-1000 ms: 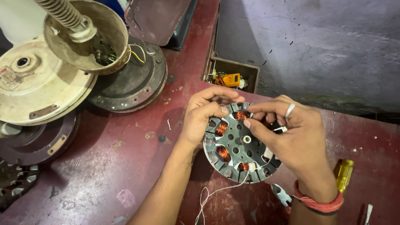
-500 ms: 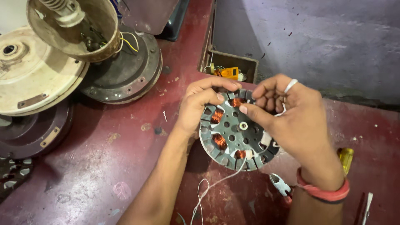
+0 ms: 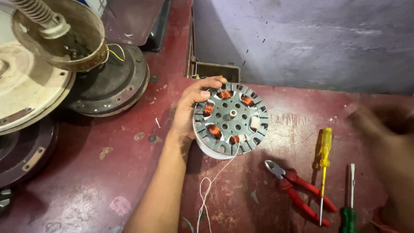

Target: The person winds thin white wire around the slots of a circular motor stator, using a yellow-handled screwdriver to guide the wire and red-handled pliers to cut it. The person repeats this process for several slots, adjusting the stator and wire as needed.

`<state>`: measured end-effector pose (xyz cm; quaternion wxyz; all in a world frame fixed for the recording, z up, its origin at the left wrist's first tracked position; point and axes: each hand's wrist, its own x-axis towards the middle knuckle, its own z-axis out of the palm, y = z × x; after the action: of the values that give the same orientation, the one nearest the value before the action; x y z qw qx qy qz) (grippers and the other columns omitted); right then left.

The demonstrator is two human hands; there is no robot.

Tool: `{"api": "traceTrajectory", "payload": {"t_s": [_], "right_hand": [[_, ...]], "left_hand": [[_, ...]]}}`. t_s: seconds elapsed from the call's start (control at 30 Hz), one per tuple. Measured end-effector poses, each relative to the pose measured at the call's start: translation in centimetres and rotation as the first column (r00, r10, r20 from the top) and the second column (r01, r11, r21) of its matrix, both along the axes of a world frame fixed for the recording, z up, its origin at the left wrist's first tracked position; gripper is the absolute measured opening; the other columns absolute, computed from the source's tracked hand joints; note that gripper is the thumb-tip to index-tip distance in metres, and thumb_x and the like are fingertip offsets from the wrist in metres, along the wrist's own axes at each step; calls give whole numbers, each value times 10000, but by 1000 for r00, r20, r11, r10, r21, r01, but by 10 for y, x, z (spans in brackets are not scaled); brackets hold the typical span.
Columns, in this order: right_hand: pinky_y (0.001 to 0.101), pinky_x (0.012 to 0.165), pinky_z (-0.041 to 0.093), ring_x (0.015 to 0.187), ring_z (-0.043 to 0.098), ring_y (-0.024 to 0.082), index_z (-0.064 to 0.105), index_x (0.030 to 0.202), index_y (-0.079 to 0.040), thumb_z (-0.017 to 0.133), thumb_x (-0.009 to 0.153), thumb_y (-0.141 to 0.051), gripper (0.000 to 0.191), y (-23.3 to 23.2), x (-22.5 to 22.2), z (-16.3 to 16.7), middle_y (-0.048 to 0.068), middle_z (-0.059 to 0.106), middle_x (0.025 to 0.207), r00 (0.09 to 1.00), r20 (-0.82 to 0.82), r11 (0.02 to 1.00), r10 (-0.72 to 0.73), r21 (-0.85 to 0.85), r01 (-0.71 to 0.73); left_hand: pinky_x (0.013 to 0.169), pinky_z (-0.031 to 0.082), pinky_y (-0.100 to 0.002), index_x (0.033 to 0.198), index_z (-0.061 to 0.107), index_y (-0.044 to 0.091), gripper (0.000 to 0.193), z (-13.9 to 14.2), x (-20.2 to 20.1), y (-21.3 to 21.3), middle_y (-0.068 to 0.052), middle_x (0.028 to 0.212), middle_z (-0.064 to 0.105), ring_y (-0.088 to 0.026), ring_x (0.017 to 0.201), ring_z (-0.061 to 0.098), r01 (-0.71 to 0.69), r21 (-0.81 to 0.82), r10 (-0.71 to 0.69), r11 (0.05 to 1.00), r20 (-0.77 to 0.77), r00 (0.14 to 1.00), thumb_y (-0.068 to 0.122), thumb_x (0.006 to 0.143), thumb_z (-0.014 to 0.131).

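Counter (image 3: 86,181), contents by position. Centre: stator (image 3: 230,118), face up, gripped along its left rim by the left hand (image 3: 189,108), forearm running toward the near edge. Wire leads (image 3: 207,190) trail from the stator's near side toward the near edge. Right of the stator, toward the near right corner: pliers (image 3: 297,187), then a screwdriver (image 3: 323,164) just beside them, then a second screwdriver (image 3: 350,198) further right. Right hand (image 3: 379,129) blurred, above the right edge. Far edge, behind the stator: small open box (image 3: 215,70) against the wall. Far left corner: motor housing (image 3: 112,82), with a bell-shaped cover (image 3: 64,36) partly over it; large disc (image 3: 26,95) at the left edge.
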<state>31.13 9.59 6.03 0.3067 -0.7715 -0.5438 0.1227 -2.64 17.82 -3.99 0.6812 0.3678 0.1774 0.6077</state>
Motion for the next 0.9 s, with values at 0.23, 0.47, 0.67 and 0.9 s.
{"api": "traceTrajectory", "payload": {"t_s": [0.23, 0.47, 0.67, 0.9], "right_hand": [[417, 853, 579, 873, 782, 324, 858, 1048, -43, 835, 824, -431, 448, -9, 18, -49, 187, 774, 932, 955, 292, 644, 62, -743, 185], [419, 818, 595, 883, 744, 302, 759, 1146, -35, 808, 818, -248, 394, -6, 29, -34, 185, 759, 949, 998, 67, 961, 6, -275, 13], [366, 814, 608, 889, 737, 243, 627, 1220, -7, 738, 876, -62, 366, 0, -35, 17, 163, 731, 969, 860, -386, 907, 333, 382, -180], [295, 776, 626, 874, 736, 180, 508, 1281, 19, 675, 927, 142, 410, 28, -104, 12, 150, 712, 980, 316, -609, 686, 727, 665, -296]], "left_hand": [[1094, 516, -444, 1153, 683, -53, 392, -6, 4, 0, -178, 1347, 630, -297, 1206, 639, 38, -18, -36, 999, 84, 996, 162, 829, 636], [1097, 505, -465, 1158, 663, -39, 385, -4, 6, -3, -177, 1352, 611, -307, 1214, 629, 77, -63, -65, 995, 171, 983, 165, 833, 636], [1121, 489, -462, 1164, 664, -34, 387, -5, 7, -3, -181, 1364, 601, -303, 1235, 614, 74, -37, -67, 997, 158, 985, 173, 839, 639], [1117, 495, -465, 1180, 664, -37, 390, -9, 3, -5, -184, 1381, 589, -308, 1241, 608, 106, -29, -99, 994, 175, 979, 179, 856, 643]]}}
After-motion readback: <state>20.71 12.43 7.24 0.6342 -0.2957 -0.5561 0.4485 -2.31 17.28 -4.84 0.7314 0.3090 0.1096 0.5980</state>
